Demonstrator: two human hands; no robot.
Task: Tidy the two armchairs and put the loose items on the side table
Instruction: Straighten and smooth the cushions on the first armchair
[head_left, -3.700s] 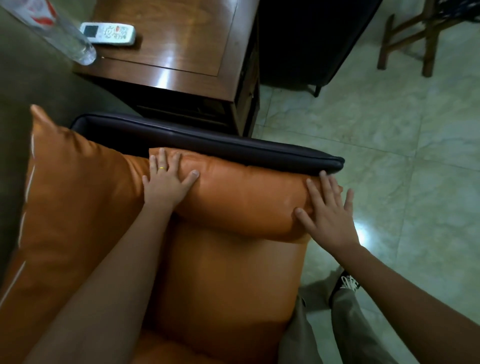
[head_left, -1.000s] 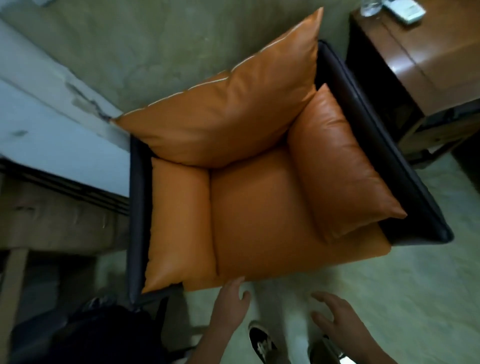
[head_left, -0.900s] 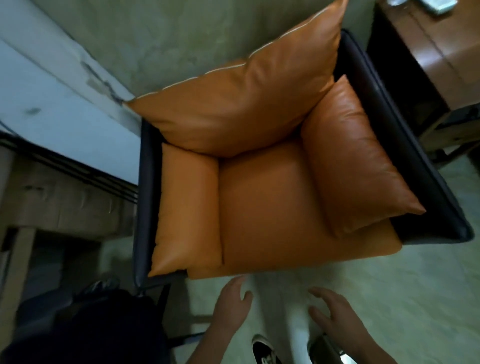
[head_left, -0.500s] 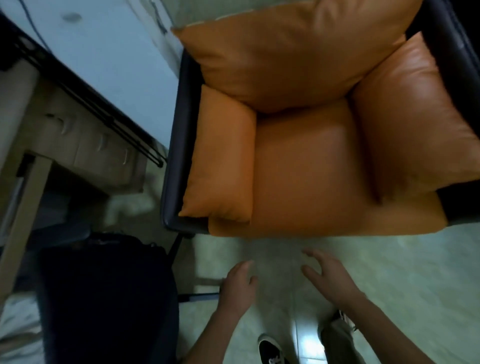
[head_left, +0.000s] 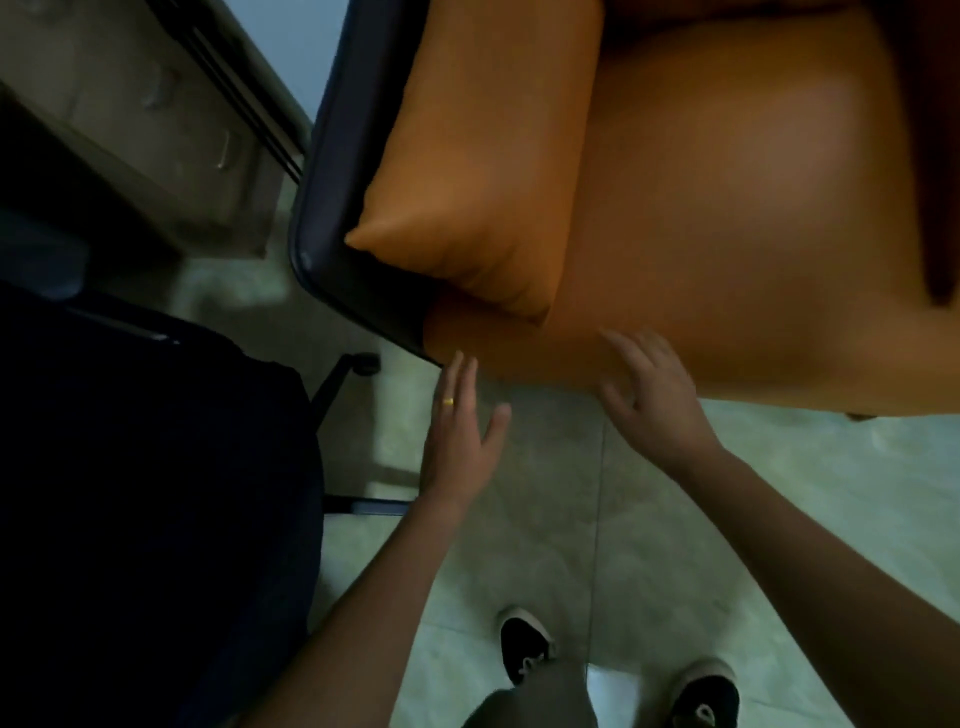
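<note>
An orange leather armchair fills the upper right, with its seat cushion (head_left: 753, 218) and its left arm cushion (head_left: 483, 176) inside a dark frame (head_left: 337, 171). My left hand (head_left: 460, 436), wearing a gold ring, hovers with straight fingers just below the seat's front left corner. My right hand (head_left: 649, 400) is spread open at the seat's front edge, fingertips over the cushion rim. Neither hand holds anything. The side table and the loose items are out of view.
A dark office chair (head_left: 145, 509) with a wheeled base (head_left: 363, 364) stands close on the left. A beige cabinet (head_left: 156, 135) sits behind it at the upper left. Pale floor tiles (head_left: 649, 545) and my two black shoes (head_left: 524, 649) lie below.
The view has swung down and left, closing in on the chair's front left corner. Both hands have risen from over the floor to the seat's front edge.
</note>
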